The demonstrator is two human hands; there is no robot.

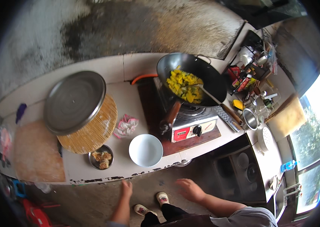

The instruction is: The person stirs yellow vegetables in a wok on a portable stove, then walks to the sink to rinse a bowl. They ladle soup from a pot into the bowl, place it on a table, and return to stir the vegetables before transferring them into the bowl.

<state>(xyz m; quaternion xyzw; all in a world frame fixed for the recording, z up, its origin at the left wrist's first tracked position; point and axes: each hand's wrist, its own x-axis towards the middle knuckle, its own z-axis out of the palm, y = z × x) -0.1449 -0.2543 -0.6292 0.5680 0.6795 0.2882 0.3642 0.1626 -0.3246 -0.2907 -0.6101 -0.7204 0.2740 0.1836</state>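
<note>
My left hand (126, 187) is at the front edge of the white counter, just below a small metal bowl (109, 149) with browned food pieces (103, 159) in it. Nothing shows in this hand, though its fingers are partly hidden. Farther right, my right hand (190, 189) hovers over the floor in front of the counter, empty, its fingers stretched and a little apart. Nearest to both hands on the counter is an empty white bowl (145, 150). Behind it a black wok (211, 76) on a gas stove (195, 127) holds yellow chopped food (184, 85) and a wooden-handled spatula (214, 98).
A large round metal lid (75, 102) overlaps a floury round bamboo mat (97, 133). A crumpled pink-and-white cloth (126, 126) lies beside them. A wooden board (38, 153) is at left. Right of the stove are a grater (226, 117), a metal cup (250, 119) and several jars.
</note>
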